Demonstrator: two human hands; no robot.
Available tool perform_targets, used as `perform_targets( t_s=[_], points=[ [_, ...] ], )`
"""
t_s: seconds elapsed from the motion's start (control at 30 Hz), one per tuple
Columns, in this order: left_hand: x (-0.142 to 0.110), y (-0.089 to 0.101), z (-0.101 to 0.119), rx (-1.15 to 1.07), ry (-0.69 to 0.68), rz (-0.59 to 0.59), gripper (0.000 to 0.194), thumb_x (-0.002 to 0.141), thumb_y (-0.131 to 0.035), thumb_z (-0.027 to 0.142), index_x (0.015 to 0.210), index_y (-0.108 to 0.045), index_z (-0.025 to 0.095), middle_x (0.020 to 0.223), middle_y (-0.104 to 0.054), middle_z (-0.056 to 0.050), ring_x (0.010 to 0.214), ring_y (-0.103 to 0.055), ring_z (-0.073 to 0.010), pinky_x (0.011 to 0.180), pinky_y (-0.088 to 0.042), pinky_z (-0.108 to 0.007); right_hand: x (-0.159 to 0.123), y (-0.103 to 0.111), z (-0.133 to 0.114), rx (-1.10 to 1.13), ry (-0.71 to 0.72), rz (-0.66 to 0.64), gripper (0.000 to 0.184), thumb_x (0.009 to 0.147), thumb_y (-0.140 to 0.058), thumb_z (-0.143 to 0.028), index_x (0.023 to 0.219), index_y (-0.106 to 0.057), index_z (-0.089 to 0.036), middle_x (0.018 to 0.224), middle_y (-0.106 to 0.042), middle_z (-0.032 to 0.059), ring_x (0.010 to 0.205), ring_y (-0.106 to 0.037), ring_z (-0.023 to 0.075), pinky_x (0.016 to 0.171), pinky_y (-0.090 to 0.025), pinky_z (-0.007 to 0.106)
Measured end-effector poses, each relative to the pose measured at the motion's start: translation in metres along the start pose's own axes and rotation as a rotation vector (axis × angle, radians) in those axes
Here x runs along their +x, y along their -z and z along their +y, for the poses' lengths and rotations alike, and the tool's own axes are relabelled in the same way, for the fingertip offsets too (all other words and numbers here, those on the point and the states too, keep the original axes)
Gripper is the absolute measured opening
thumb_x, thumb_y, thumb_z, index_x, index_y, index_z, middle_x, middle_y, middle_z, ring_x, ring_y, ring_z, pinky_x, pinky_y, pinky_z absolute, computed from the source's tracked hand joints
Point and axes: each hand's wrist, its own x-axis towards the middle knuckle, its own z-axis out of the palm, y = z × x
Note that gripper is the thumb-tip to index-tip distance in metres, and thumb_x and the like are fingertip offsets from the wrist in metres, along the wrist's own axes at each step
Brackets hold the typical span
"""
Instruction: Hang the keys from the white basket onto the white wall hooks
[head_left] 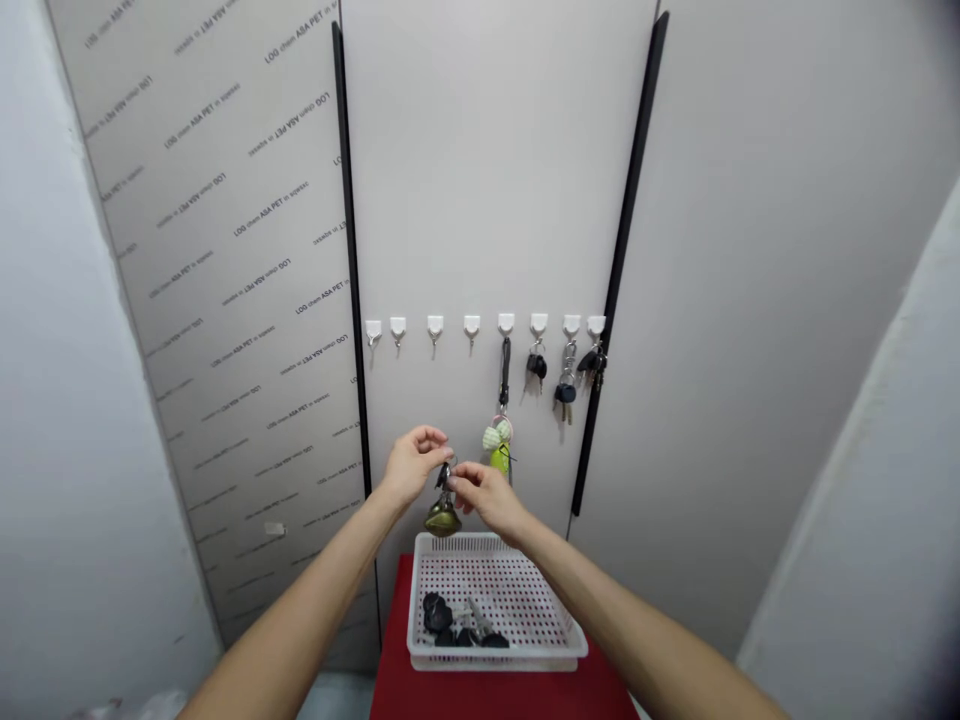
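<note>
My left hand (415, 463) pinches the ring at the top of a bunch of keys (444, 476), in front of the pale cabinet door. From the right, my right hand (486, 492) closes its fingers on the same bunch. A brass-coloured, rounded pendant (442, 518) hangs below the fingers. Just behind, a key set with a black strap (505, 372) and a lime-green charm (500, 457) hangs from a white hook (506, 323). Below my hands, a white perforated basket (497, 662) holds several black-headed keys (437, 613) in its near left part.
Several white adhesive hooks run in a row; the left ones, such as this hook (435, 326), carry nothing. Farther right hang more key bunches (566, 392). The basket stands on a red surface (480, 695). Long black handles (621, 260) edge the door, and walls close in on both sides.
</note>
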Motion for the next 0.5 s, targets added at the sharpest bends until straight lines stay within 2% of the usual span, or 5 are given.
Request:
perform_targets(
  t_s=[0.1, 0.27, 0.4, 0.5],
  points=[
    [0.002, 0.005, 0.004, 0.028, -0.027, 0.02, 0.017, 0.049, -0.056, 0.016, 0.062, -0.045, 0.014, 0.048, -0.044, 0.007, 0.046, -0.041, -0.0034, 0.049, -0.032, -0.016, 0.004, 0.007, -0.011, 0.017, -0.014, 0.028, 0.012, 0.058, -0.047, -0.026, 0.057, -0.043, -0.015, 0.041, -0.041, -0.0069, 0.037, -0.038, 0.0038, 0.039, -0.032, 0.017],
    [0.007, 0.014, 0.006, 0.181, -0.118, -0.012, 0.013, 0.051, -0.054, 0.018, 0.062, -0.048, 0.014, 0.055, -0.047, 0.005, 0.053, -0.043, -0.0052, 0.055, -0.035, -0.019, 0.021, 0.021, -0.035, -0.135, 0.099, 0.106, 0.009, 0.059, -0.045, -0.023, 0.056, -0.045, -0.015, 0.041, -0.044, -0.0059, 0.037, -0.04, 0.0044, 0.041, -0.034, 0.018],
    [0.015, 0.007, 0.009, 0.241, -0.198, -0.106, 0.015, 0.056, -0.05, 0.015, 0.07, -0.05, 0.014, 0.07, -0.052, 0.0, 0.068, -0.047, -0.0088, 0.065, -0.037, -0.022, 0.04, 0.032, -0.057, -0.249, 0.182, 0.164, 0.007, 0.06, -0.046, -0.021, 0.055, -0.046, -0.015, 0.041, -0.046, -0.0052, 0.039, -0.044, 0.0058, 0.043, -0.037, 0.018],
    [0.029, -0.005, 0.016, 0.248, -0.259, -0.158, 0.023, 0.057, -0.047, 0.011, 0.08, -0.05, 0.014, 0.082, -0.054, -0.003, 0.078, -0.048, -0.0112, 0.069, -0.038, -0.024, 0.059, 0.041, -0.075, -0.241, 0.207, 0.244, 0.006, 0.06, -0.046, -0.019, 0.056, -0.046, -0.014, 0.042, -0.047, -0.0046, 0.04, -0.046, 0.0062, 0.043, -0.039, 0.019]
  ],
)
